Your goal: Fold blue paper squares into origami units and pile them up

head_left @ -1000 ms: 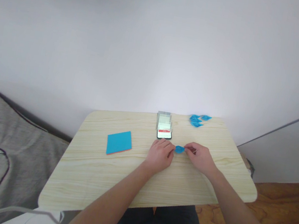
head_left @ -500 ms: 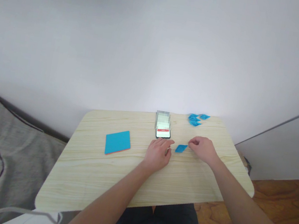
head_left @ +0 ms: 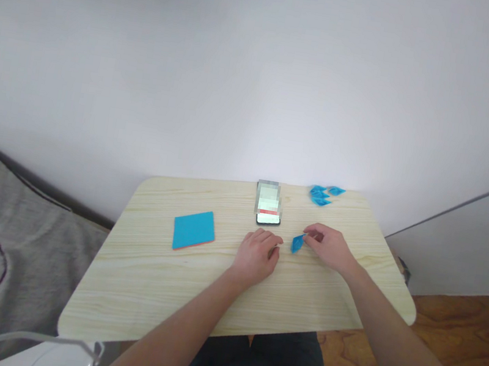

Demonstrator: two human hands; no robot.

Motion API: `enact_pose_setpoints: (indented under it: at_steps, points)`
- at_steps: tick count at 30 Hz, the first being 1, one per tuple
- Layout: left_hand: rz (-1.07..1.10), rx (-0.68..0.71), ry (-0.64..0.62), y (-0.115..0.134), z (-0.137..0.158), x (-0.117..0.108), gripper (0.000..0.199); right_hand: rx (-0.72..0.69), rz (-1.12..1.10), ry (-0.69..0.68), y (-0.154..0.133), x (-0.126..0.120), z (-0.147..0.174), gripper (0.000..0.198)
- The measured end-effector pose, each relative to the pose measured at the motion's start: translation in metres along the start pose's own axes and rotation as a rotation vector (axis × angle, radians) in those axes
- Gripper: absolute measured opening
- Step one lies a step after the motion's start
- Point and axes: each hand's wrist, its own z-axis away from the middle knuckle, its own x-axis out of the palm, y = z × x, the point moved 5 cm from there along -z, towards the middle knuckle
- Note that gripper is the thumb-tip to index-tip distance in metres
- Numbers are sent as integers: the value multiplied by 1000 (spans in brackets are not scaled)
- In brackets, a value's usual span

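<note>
Since half a second ago, the small blue folded paper (head_left: pixel 297 243) has turned, so it points more up and down now, and the right hand (head_left: pixel 328 246) has come closer to it. The right hand pinches the top right tip of the paper with its thumb and finger. The rest of the paper sticks out to the left of those fingertips. I cannot tell if it touches the table (head_left: pixel 135 289) or is lifted a little. The left hand (head_left: pixel 256 256) is loose, with bent fingers and a gap by its thumb. It is near the paper, on the left side, but apart from it. Past both hands are a phone (head_left: pixel 268 218) and some more blue folded pieces (head_left: pixel 319 195). A blue paper stack (head_left: pixel 194 230) lies farther left.
</note>
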Motion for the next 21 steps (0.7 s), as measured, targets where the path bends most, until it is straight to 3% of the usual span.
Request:
enact_pose_setpoints:
  at_steps: [9, 17, 21]
  points:
    - [-10, 17, -18, 2, 0, 1, 16, 46, 1, 46, 3, -5, -6, 15]
    - [-9, 35, -12, 2, 0, 0, 13, 197, 34, 126, 30, -31, -15, 13]
    - [-12, 42, -5, 2, 0, -1, 14, 294, 33, 138, 57, -58, -29, 14]
